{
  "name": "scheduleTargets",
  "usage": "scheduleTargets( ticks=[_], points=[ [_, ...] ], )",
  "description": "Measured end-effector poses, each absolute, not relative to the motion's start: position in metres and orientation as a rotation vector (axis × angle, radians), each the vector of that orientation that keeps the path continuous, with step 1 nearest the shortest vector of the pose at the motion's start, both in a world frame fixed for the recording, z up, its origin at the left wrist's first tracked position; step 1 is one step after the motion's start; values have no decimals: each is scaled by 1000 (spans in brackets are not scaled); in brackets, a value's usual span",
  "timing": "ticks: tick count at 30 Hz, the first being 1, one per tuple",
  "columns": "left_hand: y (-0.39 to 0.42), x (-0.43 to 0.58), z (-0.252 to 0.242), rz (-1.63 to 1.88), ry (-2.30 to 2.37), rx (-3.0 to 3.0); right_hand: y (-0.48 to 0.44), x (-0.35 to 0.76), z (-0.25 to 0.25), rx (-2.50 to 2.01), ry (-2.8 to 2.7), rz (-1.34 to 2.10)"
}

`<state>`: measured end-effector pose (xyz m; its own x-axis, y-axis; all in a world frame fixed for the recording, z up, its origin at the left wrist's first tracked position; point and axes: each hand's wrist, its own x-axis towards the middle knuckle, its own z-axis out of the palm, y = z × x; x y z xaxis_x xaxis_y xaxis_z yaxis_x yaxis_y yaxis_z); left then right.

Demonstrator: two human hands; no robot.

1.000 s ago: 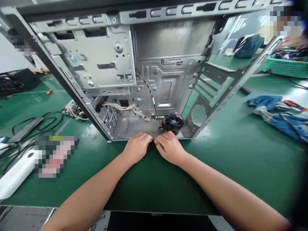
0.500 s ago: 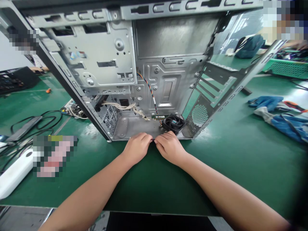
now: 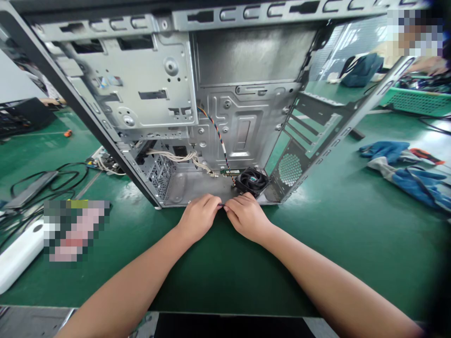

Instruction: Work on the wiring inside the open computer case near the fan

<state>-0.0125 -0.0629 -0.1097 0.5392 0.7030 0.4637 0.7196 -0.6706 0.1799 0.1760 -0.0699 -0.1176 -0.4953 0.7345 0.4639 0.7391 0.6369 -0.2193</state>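
At the front lower edge of an open computer case point(image 3: 211, 42), my left hand point(image 3: 200, 217) and my right hand point(image 3: 246, 217) meet knuckle to knuckle. Both are closed, pinching a thin dark strand point(image 3: 221, 205) that shows in the small gap between them. Most of it is hidden by the fingers, so its exact kind is unclear. Just behind my right hand a black cooling fan point(image 3: 252, 180) lies on the case floor. A small green circuit board point(image 3: 229, 172) is beside the fan. A multicoloured twisted cable point(image 3: 219, 136) and a bundle of whitish cables point(image 3: 176, 155) hang inside.
On the green table point(image 3: 225, 267), black cables and a white bar-shaped object point(image 3: 21, 256) lie left. Blue-and-grey gloves point(image 3: 405, 164) and a green basket point(image 3: 416, 101) are right. Another black case point(image 3: 24, 117) stands far left. People are partly visible behind.
The view has shifted slightly, so the case sits a little further left. Both hands stay together at the case edge, still pinching the strand, with a bit more of it showing.
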Motion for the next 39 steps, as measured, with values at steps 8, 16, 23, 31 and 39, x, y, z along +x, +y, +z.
scheduleTargets(
  ticks=[8,16,23,31,39],
  points=[
    [-62,-13,-109,-662,-1232,-2734,-71,176,-117,-1156,-2346,-8],
    [-62,-13,-109,-570,-1195,-2734,-70,176,-118,-1159,-2353,0],
    [-62,-13,-111,-550,-1183,-2719,-71,175,-119,-1170,-2348,-2],
    [-63,-12,-113,-596,-1173,-2690,-70,175,-120,-1158,-2340,-4],
    [-62,-11,-112,-579,-1170,-2707,-70,175,-120,-1138,-2332,-15]
  ],
)
